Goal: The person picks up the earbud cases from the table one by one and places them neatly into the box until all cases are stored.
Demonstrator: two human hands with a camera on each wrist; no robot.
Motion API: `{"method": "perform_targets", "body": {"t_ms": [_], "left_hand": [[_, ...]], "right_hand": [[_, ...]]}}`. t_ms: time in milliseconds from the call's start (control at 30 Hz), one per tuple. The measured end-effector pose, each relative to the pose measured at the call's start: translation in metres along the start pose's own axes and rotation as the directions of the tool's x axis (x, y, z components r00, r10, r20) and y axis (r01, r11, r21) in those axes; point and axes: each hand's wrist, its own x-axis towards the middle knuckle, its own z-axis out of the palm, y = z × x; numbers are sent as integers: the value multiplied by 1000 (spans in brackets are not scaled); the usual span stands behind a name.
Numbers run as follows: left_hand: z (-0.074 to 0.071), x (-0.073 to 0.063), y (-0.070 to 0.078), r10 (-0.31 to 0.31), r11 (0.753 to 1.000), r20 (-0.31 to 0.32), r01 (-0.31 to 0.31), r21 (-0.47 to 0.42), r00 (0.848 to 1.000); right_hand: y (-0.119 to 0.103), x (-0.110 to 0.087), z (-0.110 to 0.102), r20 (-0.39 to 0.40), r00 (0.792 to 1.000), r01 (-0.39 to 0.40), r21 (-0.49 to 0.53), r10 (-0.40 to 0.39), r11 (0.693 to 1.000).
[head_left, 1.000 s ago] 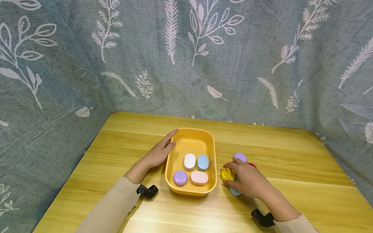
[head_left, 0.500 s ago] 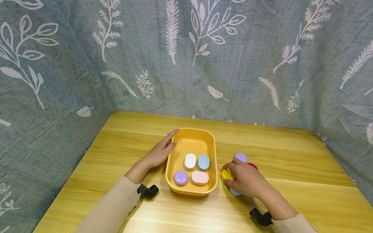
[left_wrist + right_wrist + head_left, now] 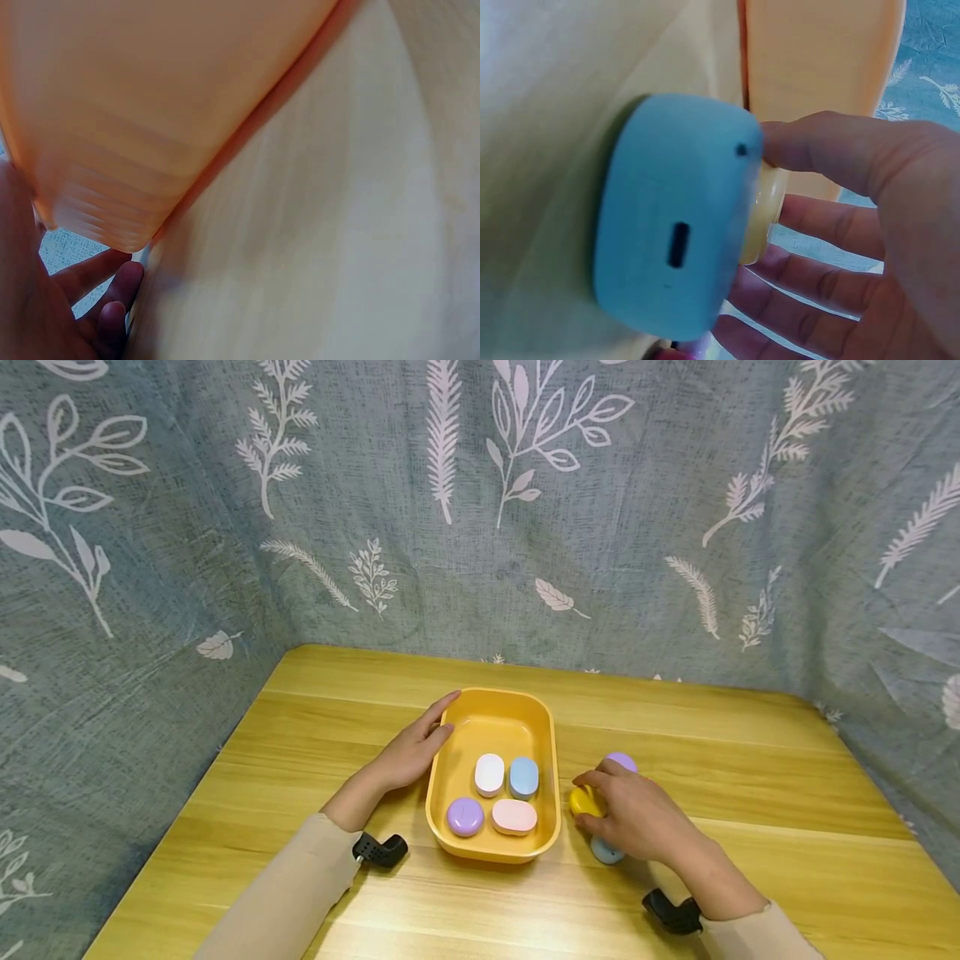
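My left hand (image 3: pixel 408 758) rests against the left side of a yellow-orange plastic bin (image 3: pixel 491 733), thumb and forefinger at its rim. In the left wrist view, its other fingers lie loosely near the bin's corner. To the bin's right, my right hand (image 3: pixel 637 810) pinches a round yellow earbud case (image 3: pixel 585 802) between thumb and fingers. Just in front of it lies a blue-grey case (image 3: pixel 607 852); in the right wrist view this blue case (image 3: pixel 675 217) shows a charging port. A purple case (image 3: pixel 621 762) is partly covered by the right hand.
Inside the bin sit a white case (image 3: pixel 490 773), a blue case (image 3: pixel 523 777), a purple case (image 3: pixel 465 817) and a pink case (image 3: pixel 513 817). All stands on a wooden table (image 3: pixel 360 693). A leaf-patterned curtain (image 3: pixel 480 552) hangs behind and at the sides.
The right hand and the yellow earbud case have shifted slightly away from me. A red case behind the hand is now covered in the head view. The left hand and bin stay put.
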Motion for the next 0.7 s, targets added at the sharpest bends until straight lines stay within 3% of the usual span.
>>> {"method": "perform_targets", "body": {"t_ms": [367,700], "left_hand": [[0,-1,1,-5,1000,2,5,4,1000],[1,-2,1,-7,1000,2,7,0,1000]], "right_hand": [[-5,3,-13,-25,1000,11,-20,-11,1000],[-9,9,-34,16,1000,11,-19,-11,1000]]}}
